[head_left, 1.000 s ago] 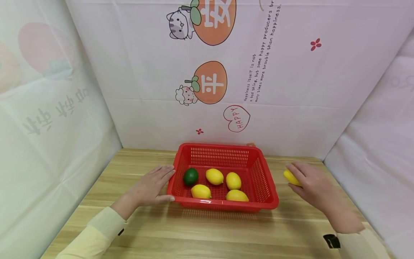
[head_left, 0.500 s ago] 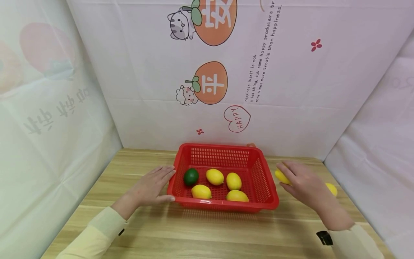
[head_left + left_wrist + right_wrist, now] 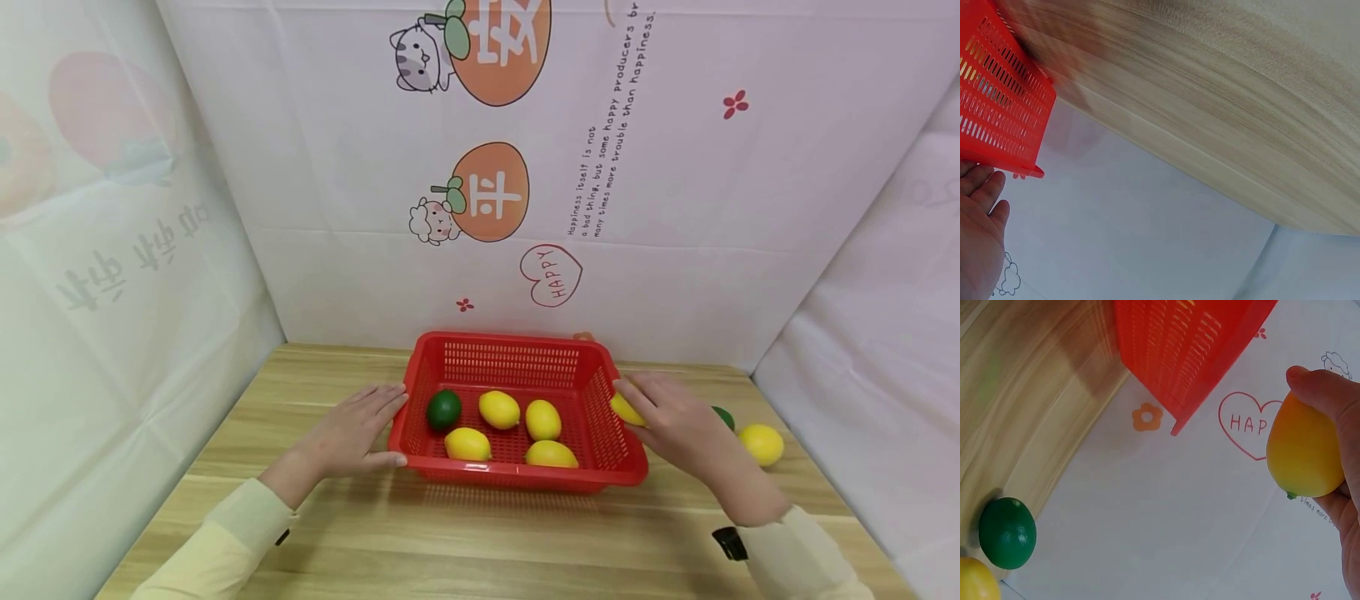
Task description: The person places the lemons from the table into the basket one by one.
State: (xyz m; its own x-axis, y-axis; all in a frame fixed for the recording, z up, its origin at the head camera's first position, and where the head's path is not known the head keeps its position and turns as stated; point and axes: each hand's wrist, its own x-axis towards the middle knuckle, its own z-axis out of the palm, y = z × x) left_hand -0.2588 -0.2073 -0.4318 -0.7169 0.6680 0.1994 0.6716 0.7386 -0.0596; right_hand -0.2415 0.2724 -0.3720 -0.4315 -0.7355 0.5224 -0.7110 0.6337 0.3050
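My right hand (image 3: 678,421) grips a yellow lemon (image 3: 625,410) at the right rim of the red plastic basket (image 3: 517,473). In the right wrist view the lemon (image 3: 1304,447) is pinched between thumb and fingers, its green tip showing. My left hand (image 3: 348,432) lies with fairly straight fingers against the basket's left rim; in the left wrist view its fingertips (image 3: 985,187) touch the underside of that rim. Inside the basket are a dark green lime (image 3: 444,410) and several lemons, one near the middle (image 3: 499,410).
On the wooden table (image 3: 465,550), right of the basket, lie another lemon (image 3: 761,445) and a green lime (image 3: 723,417), the lime partly behind my right hand. White printed cloth (image 3: 360,275) walls in the back and both sides.
My right hand has moved left with the lemon, from beside the basket to its right rim. The lemon and lime on the table have come into sight behind it. The left hand stays put.
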